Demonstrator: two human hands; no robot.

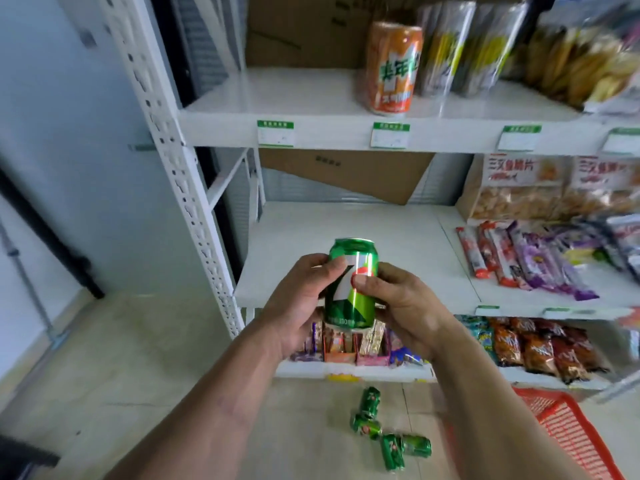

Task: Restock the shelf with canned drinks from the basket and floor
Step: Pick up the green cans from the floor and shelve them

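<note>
I hold a green drink can [351, 299] upright in front of the white middle shelf [346, 230]. My left hand [298, 299] grips its left side and my right hand [405, 303] grips its right side, thumb on the label. Several more green cans [391, 431] lie on their sides on the tiled floor below. A red plastic basket [571, 427] stands at the lower right, partly hidden by my right forearm; its contents are not visible. An orange can [393, 69] stands upright on the upper shelf [277, 98].
Snack packets [526, 261] fill the right part of the middle shelf. Bagged snacks [540, 348] and small boxes [349, 344] line the bottom shelf. Cardboard [346, 171] leans at the back. The perforated white upright [180, 174] stands at left.
</note>
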